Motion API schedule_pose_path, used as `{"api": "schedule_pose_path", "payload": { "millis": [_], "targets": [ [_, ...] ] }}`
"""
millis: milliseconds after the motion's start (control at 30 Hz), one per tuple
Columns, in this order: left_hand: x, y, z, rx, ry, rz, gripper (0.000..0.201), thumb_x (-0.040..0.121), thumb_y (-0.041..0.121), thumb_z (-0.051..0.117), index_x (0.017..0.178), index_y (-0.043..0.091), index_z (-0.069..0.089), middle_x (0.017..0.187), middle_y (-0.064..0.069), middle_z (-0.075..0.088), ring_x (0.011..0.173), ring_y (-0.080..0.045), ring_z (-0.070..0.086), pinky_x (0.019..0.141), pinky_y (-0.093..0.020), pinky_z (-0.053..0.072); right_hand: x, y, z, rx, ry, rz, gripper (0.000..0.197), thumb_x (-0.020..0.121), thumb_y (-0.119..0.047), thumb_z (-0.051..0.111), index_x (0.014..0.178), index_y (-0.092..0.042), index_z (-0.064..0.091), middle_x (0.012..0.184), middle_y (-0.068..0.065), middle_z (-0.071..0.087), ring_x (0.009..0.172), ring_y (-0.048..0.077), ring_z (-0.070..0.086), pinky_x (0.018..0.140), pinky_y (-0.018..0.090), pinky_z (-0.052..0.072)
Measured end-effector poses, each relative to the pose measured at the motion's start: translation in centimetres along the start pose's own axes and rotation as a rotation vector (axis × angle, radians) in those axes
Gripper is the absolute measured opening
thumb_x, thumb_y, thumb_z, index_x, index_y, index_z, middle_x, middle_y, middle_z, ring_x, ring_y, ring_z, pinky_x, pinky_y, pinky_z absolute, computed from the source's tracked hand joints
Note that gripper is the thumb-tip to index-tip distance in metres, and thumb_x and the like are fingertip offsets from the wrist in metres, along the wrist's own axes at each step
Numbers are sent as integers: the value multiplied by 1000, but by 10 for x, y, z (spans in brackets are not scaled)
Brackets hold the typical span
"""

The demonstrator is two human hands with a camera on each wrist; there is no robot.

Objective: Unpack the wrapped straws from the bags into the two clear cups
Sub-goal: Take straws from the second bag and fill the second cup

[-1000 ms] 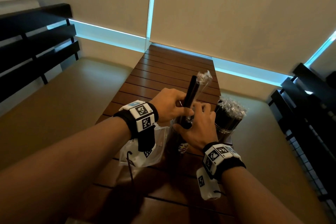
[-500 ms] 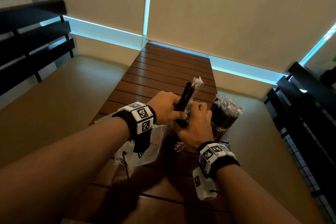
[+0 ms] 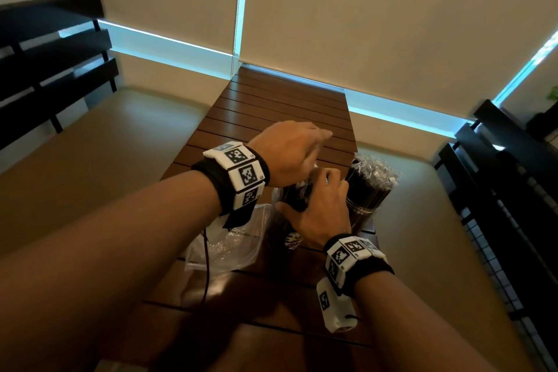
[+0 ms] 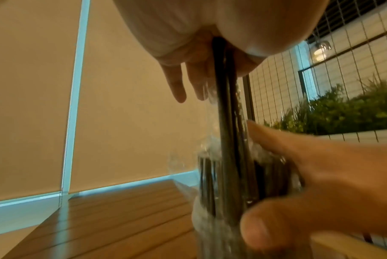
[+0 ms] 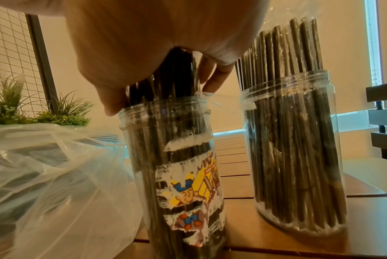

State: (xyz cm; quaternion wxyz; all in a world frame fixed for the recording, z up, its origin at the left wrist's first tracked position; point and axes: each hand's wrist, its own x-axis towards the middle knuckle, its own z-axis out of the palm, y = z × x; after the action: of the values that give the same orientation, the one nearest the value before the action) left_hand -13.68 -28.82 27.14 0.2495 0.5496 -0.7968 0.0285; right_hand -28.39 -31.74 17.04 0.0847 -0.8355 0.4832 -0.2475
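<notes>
A clear labelled cup [image 5: 172,157] of black wrapped straws stands on the wooden table [image 3: 271,106]. My right hand [image 3: 320,211] grips the bundle of straws [image 5: 179,70] at the cup's mouth, thumb on the rim. My left hand [image 3: 290,151] hovers above it. In the left wrist view a few straws [image 4: 225,105] run from between its thumb and fingers [image 4: 177,84] down into the cup. A second clear cup [image 3: 362,211], packed full of straws [image 5: 298,105], stands just to the right. A crumpled clear bag [image 3: 229,244] lies left of the labelled cup.
Tan bench seats [image 3: 90,160] flank the narrow table, with dark slatted backs [image 3: 45,69] on the left and on the right [image 3: 498,190]. A thin black cable [image 3: 206,266] hangs from my left wrist over the bag. Plants [image 5: 61,113] stand behind a wire grid.
The straws that stuck up above both hands have gone down into the labelled cup. My left hand has risen over the top of them. My right hand stays at the cup's mouth.
</notes>
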Motion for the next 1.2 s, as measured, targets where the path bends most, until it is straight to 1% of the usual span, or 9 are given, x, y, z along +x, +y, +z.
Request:
{"api": "schedule_pose_path", "payload": {
  "millis": [167,333,533,733,833,933,1000,1100,1200],
  "targets": [
    [-25,0,38,46,-207,-54,50,99,31,30,146,15,33,148,-5,43,130,-23,47,107,-46,40,-1,3,2,-7,22,-57,78,69,-56,72,127,-19,37,119,2,37,98,19,33,79,36,46],
    [-23,-5,49,97,-326,-124,59,102,40,22,154,13,10,162,-2,11,149,-16,5,119,-42,14,1,7,7,-24,31,-78,85,65,-58,71,133,-18,37,124,1,38,103,20,36,85,30,39],
    [-33,-7,60,68,-386,-180,82,94,65,15,153,12,-4,162,-3,-7,149,-16,-6,120,-46,9,2,8,6,-2,13,-73,75,71,-50,63,134,-20,36,129,2,33,108,22,36,92,41,44],
    [-31,-5,60,98,-462,-235,107,78,85,10,151,10,-16,160,-5,-19,148,-19,-15,118,-56,-4,2,14,-9,20,-66,-59,94,71,-48,65,150,-21,22,145,5,27,126,27,37,103,43,39],
    [-23,-7,44,-191,-248,-381,89,90,71,21,153,14,-6,162,-4,-4,149,-17,1,119,-53,2,8,5,-21,-98,-38,-109,92,72,-68,57,149,-27,27,152,4,23,134,25,28,104,44,32],
    [-20,-26,28,-444,-2,-629,52,95,24,43,146,18,36,151,-4,37,137,-19,37,110,-38,29,19,-8,-28,3,57,-164,70,85,-65,39,145,-30,36,154,2,25,138,21,25,109,44,26],
    [-26,-37,25,-435,-179,-708,46,89,10,46,134,16,54,136,-5,56,121,-21,53,99,-31,43,31,-16,-25,50,64,-114,58,94,-52,32,145,-27,40,155,3,28,140,21,26,110,44,26],
    [-36,-32,33,-323,-533,-597,36,85,16,56,121,12,61,111,-9,69,94,-25,67,82,-36,57,46,-23,-12,-49,-153,-13,52,101,-44,28,148,-23,37,156,8,30,142,26,26,113,45,26],
    [-36,-28,45,-300,-520,-558,43,76,32,74,112,13,61,100,-6,69,88,-27,66,80,-40,55,51,-26,-7,-72,-228,42,48,100,-42,28,140,-23,46,147,5,44,132,28,42,106,45,33]
  ]
}}
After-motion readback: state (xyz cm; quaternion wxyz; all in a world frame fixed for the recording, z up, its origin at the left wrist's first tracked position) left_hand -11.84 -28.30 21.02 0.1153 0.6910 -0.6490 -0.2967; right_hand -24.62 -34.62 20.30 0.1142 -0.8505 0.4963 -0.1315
